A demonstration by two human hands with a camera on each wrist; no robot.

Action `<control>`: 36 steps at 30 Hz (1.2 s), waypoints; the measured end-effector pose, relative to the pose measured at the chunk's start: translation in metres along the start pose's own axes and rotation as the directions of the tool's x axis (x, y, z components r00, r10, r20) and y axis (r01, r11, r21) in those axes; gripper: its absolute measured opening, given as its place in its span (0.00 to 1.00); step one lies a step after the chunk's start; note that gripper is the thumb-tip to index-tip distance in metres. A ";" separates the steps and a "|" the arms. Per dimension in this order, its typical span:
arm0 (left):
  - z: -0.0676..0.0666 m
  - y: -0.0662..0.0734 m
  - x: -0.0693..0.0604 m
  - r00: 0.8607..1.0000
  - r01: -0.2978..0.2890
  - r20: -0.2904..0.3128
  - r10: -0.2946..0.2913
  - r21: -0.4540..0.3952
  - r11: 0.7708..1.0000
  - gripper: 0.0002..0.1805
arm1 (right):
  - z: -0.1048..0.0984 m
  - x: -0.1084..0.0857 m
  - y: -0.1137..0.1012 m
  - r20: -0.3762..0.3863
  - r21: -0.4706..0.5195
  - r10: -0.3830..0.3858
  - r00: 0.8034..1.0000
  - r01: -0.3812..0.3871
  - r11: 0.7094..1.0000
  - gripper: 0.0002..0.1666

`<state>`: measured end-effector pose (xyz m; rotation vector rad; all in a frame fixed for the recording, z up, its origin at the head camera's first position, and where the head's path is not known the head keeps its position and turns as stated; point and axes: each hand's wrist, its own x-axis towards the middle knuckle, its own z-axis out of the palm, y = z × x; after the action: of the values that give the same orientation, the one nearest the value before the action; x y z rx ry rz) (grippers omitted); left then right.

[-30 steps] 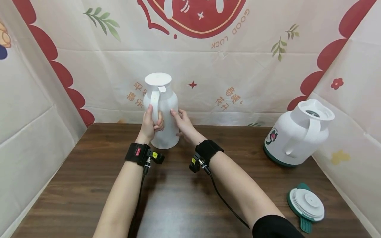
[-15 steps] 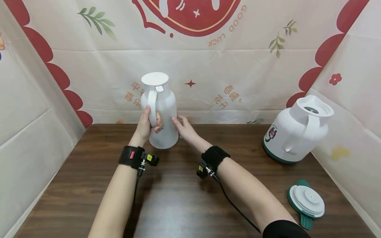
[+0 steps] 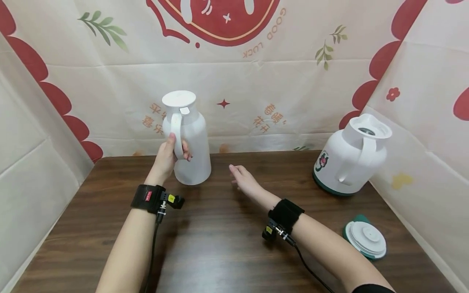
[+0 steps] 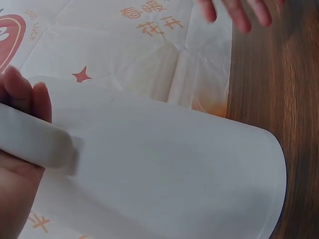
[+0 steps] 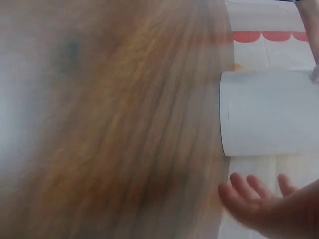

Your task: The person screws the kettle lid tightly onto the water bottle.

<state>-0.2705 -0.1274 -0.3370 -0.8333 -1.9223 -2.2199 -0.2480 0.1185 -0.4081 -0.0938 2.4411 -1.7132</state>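
A tall white thermos jug [image 3: 194, 140] with a flat white lid stands upright near the back of the table. My left hand [image 3: 164, 158] grips its handle [image 3: 176, 128], the fingers curled round it. In the left wrist view the handle lies across the hand, and the plain white body fills much of the picture. My right hand [image 3: 247, 181] is to the right of the jug, apart from it, with relaxed fingers and nothing in them. The right wrist view shows those fingers [image 5: 244, 191] spread beside the jug's base.
A wide white thermos pot [image 3: 348, 160] with a green base and open mouth stands at the back right. In front of it lies a round white and green stopper [image 3: 366, 240] on the wooden table [image 3: 220, 252]. A printed cloth [image 3: 227, 81] hangs behind.
My right hand has come off the jug's side and moved right and towards me. My left hand keeps its grip on the handle. The head view has shifted slightly.
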 end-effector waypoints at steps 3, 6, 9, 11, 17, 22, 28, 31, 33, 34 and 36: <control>-0.004 -0.006 0.000 1.000 0.005 -0.030 -0.006 -0.025 1.000 0.31 | -0.012 -0.008 0.005 -0.062 0.061 0.049 0.997 -0.045 0.997 0.33; -0.007 -0.011 0.000 0.998 -0.002 -0.062 -0.002 -0.053 0.999 0.28 | -0.025 -0.016 0.008 -0.101 0.148 0.100 0.990 -0.084 0.985 0.33; -0.008 -0.012 -0.002 0.995 -0.006 -0.097 0.000 -0.059 0.998 0.26 | -0.039 -0.026 0.011 -0.119 0.208 0.139 0.983 -0.112 0.972 0.34; -0.007 -0.011 -0.004 0.993 0.002 -0.121 -0.009 -0.060 0.998 0.25 | -0.048 -0.033 0.013 -0.132 0.226 0.150 0.980 -0.118 0.967 0.34; -0.001 -0.007 -0.011 0.985 0.020 -0.173 -0.023 -0.018 1.000 0.22 | -0.071 -0.054 0.020 -0.225 0.236 0.153 0.962 -0.098 0.967 0.33; 0.011 -0.003 -0.016 0.968 0.051 -0.250 -0.031 0.075 0.996 0.21 | -0.088 -0.071 0.023 -0.269 0.236 0.172 0.948 -0.109 0.966 0.31; 0.031 -0.002 -0.026 0.902 0.138 -0.430 -0.042 0.195 0.971 0.20 | -0.105 -0.089 0.023 -0.277 0.205 0.172 0.945 -0.117 0.972 0.31; 0.041 -0.006 -0.032 0.862 0.183 -0.503 -0.061 0.198 0.963 0.19 | -0.116 -0.098 0.023 -0.303 0.198 0.158 0.940 -0.100 0.975 0.31; 0.047 -0.009 -0.037 0.846 0.214 -0.526 -0.089 0.182 0.960 0.20 | -0.123 -0.104 0.024 -0.331 0.190 0.147 0.932 -0.087 0.978 0.31; 0.050 -0.011 -0.039 0.840 0.228 -0.532 -0.105 0.170 0.959 0.22 | -0.126 -0.107 0.024 -0.345 0.182 0.140 0.928 -0.080 0.980 0.31; 0.055 -0.014 -0.044 0.834 0.252 -0.534 -0.137 0.149 0.956 0.27 | -0.132 -0.112 0.025 -0.373 0.163 0.119 0.920 -0.062 0.985 0.31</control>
<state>-0.2201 -0.0857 -0.3662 0.0142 -1.9709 -1.9984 -0.1586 0.2654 -0.3769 0.4039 2.5075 -2.0230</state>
